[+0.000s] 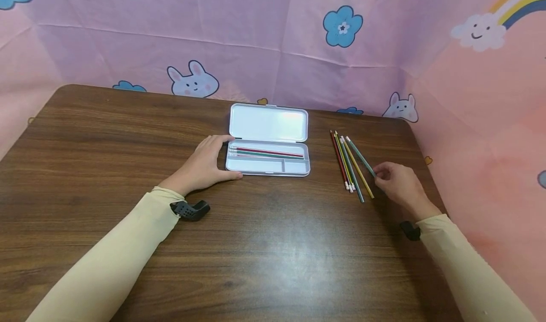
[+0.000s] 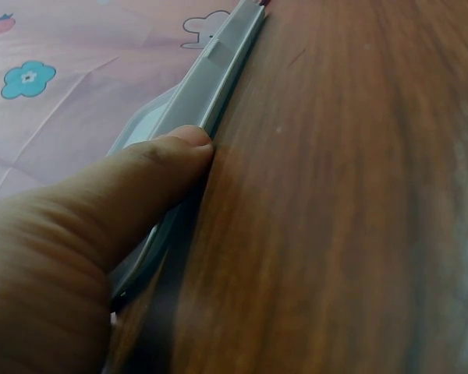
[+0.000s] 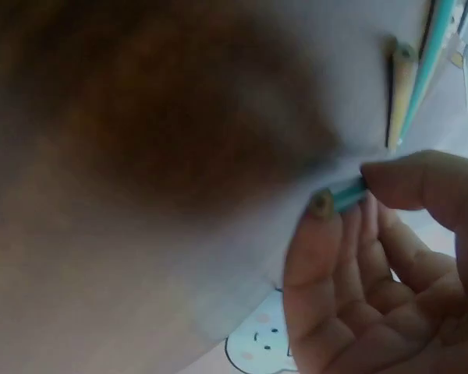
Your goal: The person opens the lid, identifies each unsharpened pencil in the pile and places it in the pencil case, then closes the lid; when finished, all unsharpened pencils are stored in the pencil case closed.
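Right of the white case (image 1: 256, 165), my right hand (image 1: 398, 183) pinches one teal pencil (image 1: 361, 156), whose far end slants toward the case

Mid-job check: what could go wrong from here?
The right hand pinches the teal pencil near one end, so it might swing or slip when lifted. Its far end lies close to the yellow pencil, which it could nudge. The left hand touches the white case at its left end, so an uneven push might shift it.
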Action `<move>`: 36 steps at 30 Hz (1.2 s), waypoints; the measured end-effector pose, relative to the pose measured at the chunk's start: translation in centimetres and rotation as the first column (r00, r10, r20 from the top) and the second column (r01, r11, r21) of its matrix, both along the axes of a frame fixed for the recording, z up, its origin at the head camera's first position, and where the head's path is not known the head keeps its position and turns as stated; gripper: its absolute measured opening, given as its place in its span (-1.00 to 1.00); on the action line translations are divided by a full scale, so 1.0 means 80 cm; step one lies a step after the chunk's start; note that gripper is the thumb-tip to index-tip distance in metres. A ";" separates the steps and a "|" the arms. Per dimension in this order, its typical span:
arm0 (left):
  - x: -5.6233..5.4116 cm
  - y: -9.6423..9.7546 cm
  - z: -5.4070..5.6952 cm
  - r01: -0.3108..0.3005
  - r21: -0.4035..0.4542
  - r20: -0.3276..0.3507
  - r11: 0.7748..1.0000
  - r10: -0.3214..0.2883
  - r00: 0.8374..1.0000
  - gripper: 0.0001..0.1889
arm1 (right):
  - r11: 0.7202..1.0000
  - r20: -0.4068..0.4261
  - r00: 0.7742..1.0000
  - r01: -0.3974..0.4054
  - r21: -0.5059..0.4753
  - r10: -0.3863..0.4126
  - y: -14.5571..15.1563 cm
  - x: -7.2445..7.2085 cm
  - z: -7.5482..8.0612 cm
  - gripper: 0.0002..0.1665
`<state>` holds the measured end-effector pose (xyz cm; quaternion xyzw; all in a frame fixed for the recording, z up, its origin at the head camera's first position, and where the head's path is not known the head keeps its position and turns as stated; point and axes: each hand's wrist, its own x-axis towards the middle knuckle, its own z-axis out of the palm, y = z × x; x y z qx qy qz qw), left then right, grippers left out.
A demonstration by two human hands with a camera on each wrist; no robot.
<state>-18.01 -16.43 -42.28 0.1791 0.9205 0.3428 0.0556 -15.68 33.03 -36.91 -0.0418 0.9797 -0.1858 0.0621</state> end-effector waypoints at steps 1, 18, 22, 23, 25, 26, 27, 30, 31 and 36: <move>0.000 -0.001 0.000 0.000 0.001 0.000 1.000 0.000 1.000 0.09 | 1.000 -0.032 0.999 -0.001 0.001 0.001 -0.001 -0.001 0.001 -0.73; -0.001 -0.003 -0.005 -0.005 -0.013 0.008 1.000 0.006 1.000 0.10 | 0.865 -0.297 0.813 -0.480 0.143 0.500 -0.186 -0.060 0.013 -0.77; -0.001 0.001 -0.003 0.005 -0.016 0.004 1.000 -0.005 1.000 0.11 | 0.826 -0.241 0.791 -0.532 0.183 0.563 -0.214 -0.069 0.009 -0.78; -0.001 0.001 -0.002 0.005 -0.017 0.005 1.000 -0.005 1.000 0.11 | 0.821 -0.226 0.790 -0.538 0.191 0.570 -0.219 -0.071 0.008 -0.77; -0.001 0.002 -0.001 0.003 -0.018 0.004 1.000 -0.003 1.000 0.11 | 0.812 -0.205 0.787 -0.547 0.206 0.582 -0.228 -0.075 0.006 -0.77; -0.001 0.002 -0.001 0.002 -0.019 0.004 1.000 -0.002 1.000 0.10 | 0.806 -0.199 0.783 -0.551 0.218 0.589 -0.231 -0.077 0.004 -0.77; 0.000 0.002 -0.001 -0.001 -0.019 0.003 1.000 0.001 1.000 0.10 | 0.802 -0.193 0.782 -0.554 0.223 0.593 -0.234 -0.078 0.003 -0.77; 0.001 0.002 -0.001 -0.003 -0.014 -0.002 1.000 0.003 1.000 0.09 | 0.796 -0.175 0.781 -0.558 0.236 0.600 -0.239 -0.082 -0.001 -0.77; 0.001 0.002 -0.001 -0.003 -0.013 -0.004 1.000 0.003 1.000 0.09 | 0.795 -0.168 0.783 -0.558 0.237 0.600 -0.240 -0.083 -0.002 -0.77; 0.001 0.001 -0.002 -0.004 -0.011 -0.012 1.000 0.004 1.000 0.09 | 0.792 -0.136 0.788 -0.562 0.238 0.600 -0.245 -0.089 -0.004 -0.75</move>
